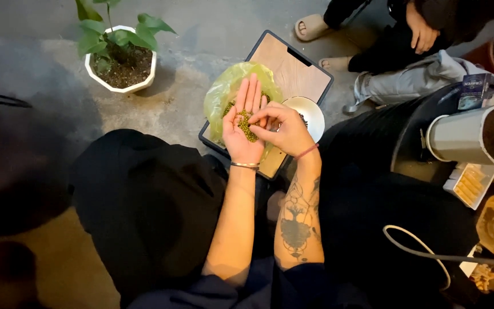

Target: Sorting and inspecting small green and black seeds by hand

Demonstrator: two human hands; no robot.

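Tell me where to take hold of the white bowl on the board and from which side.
Grip the white bowl by its far right rim, coming in from the right. That edge is bare, while the right hand covers its near left part and the left hand, cupping green beans, sits beside it over the yellow-green bag. The rim looks thin enough to pinch.

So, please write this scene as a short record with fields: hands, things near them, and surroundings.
left hand: open, palm up, holding small green beans
right hand: fingertips picking in the beans
under hands: yellow-green plastic bag, white bowl, wooden board
surroundings: potted plant, another person's hand
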